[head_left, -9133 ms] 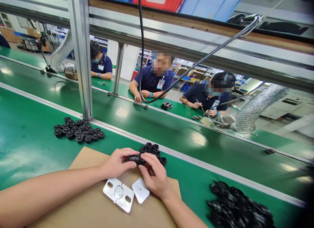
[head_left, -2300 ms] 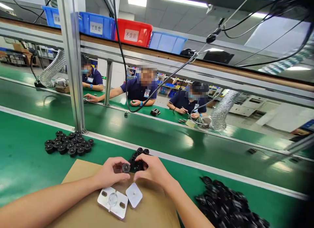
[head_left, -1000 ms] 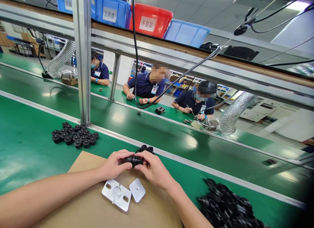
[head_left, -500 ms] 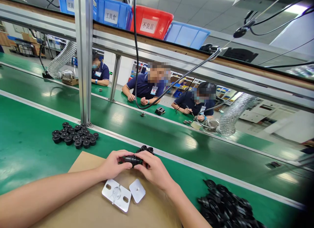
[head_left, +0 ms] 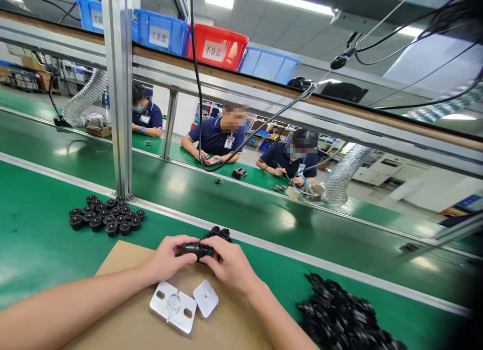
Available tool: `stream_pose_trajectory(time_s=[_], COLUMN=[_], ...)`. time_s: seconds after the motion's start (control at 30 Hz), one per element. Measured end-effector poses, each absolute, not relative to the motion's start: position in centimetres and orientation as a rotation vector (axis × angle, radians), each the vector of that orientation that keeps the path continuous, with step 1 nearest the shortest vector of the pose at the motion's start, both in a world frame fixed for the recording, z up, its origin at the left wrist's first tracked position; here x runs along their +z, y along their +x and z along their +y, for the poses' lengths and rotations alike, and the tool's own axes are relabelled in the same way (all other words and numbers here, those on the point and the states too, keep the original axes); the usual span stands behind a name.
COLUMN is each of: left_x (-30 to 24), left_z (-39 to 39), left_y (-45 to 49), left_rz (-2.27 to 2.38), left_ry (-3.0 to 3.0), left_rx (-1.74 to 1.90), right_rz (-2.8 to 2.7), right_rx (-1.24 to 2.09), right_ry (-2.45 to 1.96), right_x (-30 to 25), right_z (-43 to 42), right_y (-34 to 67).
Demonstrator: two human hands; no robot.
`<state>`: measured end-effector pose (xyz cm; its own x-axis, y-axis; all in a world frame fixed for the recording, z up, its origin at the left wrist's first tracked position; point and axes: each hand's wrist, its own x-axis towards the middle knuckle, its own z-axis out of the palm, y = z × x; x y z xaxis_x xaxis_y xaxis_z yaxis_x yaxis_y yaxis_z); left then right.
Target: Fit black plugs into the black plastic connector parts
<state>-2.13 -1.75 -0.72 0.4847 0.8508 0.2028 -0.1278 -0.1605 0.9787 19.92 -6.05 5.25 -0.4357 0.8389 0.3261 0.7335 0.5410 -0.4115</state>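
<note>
Between my two hands is a black cylindrical plastic part (head_left: 194, 249), held level above the brown board. My left hand (head_left: 171, 259) pinches its left end with thumb and fingers. Its right end is gripped by my right hand (head_left: 230, 262), whose fingers partly cover it. Below them on the brown board (head_left: 124, 315) lie a silver metal plate (head_left: 182, 317) with a round recess and two slots, and a smaller square metal plate (head_left: 206, 298). Just behind my right hand stand several black parts (head_left: 221, 233), partly hidden.
A cluster of round black caps (head_left: 105, 216) sits left on the green table (head_left: 30, 239). At the right lies a heap of black parts (head_left: 339, 310). A metal post (head_left: 117, 98) and a hanging black cable (head_left: 198, 88) stand ahead. Co-workers (head_left: 219, 134) sit across the bench.
The view has shifted slightly, so most things appear a little further left. Both hands keep hold of the black cylindrical part. Across the bench, the middle co-worker's hands have moved slightly.
</note>
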Motion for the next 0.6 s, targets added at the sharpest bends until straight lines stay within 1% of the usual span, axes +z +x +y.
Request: stream_pose_trajectory(time_s=[0.23, 0.4, 0.5, 0.6], left_x=[-0.6, -2.0, -2.8, -2.4], left_z=[-1.7, -1.3, -0.7, -0.4], left_y=[-2.2, -2.0, -1.7, -1.2], left_rz=[0.677, 0.681, 0.711, 0.701], left_ry=[1.510, 1.525, 1.510, 1.475], left_rx=[1.001, 1.012, 1.028, 0.984], right_rz=[-2.338, -2.415, -2.398, -2.439], right_rx=[0.211, -0.010, -0.081, -0.163], right_ry=[-1.229, -0.974, -0.955, -0.940], right_x=[5.3, 4.2, 2.9, 2.9], right_z=[-6.0, -5.6, -5.0, -4.5], right_y=[20.2, 20.7, 20.6, 20.9])
